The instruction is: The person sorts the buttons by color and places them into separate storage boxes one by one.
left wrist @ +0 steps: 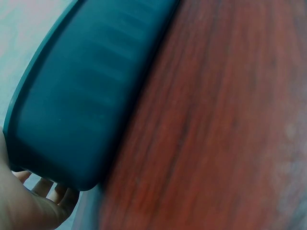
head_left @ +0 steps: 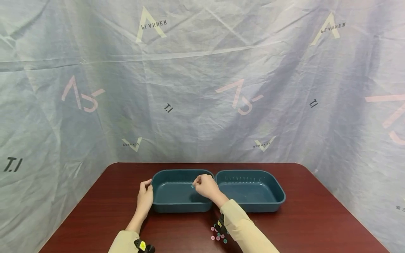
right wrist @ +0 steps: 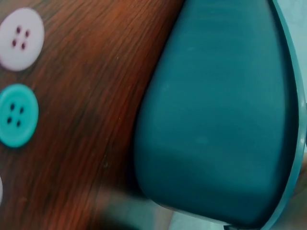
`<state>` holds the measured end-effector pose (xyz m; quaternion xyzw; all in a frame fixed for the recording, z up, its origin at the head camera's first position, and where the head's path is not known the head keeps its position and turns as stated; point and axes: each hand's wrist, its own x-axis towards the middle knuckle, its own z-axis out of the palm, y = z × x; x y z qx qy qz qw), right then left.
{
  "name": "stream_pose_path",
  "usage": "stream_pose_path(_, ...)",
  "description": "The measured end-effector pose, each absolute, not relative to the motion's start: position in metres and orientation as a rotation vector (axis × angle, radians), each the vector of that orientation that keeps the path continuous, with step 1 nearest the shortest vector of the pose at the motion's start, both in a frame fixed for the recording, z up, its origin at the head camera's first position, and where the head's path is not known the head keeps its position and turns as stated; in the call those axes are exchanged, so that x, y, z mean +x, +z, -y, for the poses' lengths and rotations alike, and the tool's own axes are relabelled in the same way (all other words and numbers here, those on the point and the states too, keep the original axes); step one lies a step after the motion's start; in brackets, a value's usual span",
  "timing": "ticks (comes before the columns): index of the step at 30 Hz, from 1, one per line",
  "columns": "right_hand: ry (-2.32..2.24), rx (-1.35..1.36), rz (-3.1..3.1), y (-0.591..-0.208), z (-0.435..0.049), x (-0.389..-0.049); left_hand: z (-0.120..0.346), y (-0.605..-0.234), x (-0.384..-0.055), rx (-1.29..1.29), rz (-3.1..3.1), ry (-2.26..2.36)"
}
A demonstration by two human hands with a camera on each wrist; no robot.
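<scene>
My left hand (head_left: pixel 145 199) is at the left end of the left teal tray (head_left: pixel 181 208), holding it by the wall with the fingers bent round the corner. In the left wrist view, this hand (left wrist: pixel 29 201) shows at the tray's (left wrist: pixel 72 110) far end. Over the inside of that same tray, my right hand (head_left: pixel 207 186) pinches a small pale-blue button (head_left: pixel 193 185) between thumb and fingertips. The right wrist view shows a tray's outer wall (right wrist: pixel 216 105); there the hand is mostly hidden behind the rim.
A second teal tray (head_left: pixel 262 208) stands right beside the first. Several pink and teal buttons lie on the dark red table (head_left: pixel 177 232) below my right forearm, among them a teal button (right wrist: pixel 18 115) and a pale pink button (right wrist: pixel 21 38). A printed grey cloth (head_left: pixel 202 116) hangs behind.
</scene>
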<state>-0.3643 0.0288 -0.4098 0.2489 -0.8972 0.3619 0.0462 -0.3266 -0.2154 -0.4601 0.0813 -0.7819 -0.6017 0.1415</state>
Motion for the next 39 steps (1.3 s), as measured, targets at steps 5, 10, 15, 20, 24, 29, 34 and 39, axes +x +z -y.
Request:
stream_pose_path(5,1.084,0.74,2.744,-0.4122,-0.0278,-0.3671,0.2156,-0.4603,-0.3267,0.231,2.252,-1.742)
stream_pose_path(10,1.082,0.731,2.746,-0.4128,-0.0263,-0.3689,0.2159,-0.4607,-0.3269,0.222,2.254,-1.745)
stream_pose_path(15,1.07,0.734,2.746,-0.4133,-0.0256,-0.3694,0.2155,-0.461,-0.3272,0.23,2.255,-1.739)
stream_pose_path(20,1.062,0.742,2.737,-0.4131,-0.0257,-0.3684,0.2154,-0.4605,-0.3266,0.233,2.256,-1.735)
stream_pose_path(24,1.057,0.742,2.741,-0.4131,-0.0254,-0.3685,0.216,-0.4602,-0.3261,0.232,2.259,-1.734)
stream_pose_path(29,1.051,0.728,2.749,-0.4132,-0.0259,-0.369,0.2155,-0.46,-0.3266,0.233,2.252,-1.731)
stream_pose_path(34,1.02,0.741,2.734,-0.413,-0.026,-0.3695,0.2155,-0.4603,-0.3267,0.225,2.25,-1.73)
stream_pose_path(39,0.997,0.75,2.734,-0.4139,-0.0252,-0.3712,0.2154,-0.4603,-0.3264,0.223,2.248,-1.733)
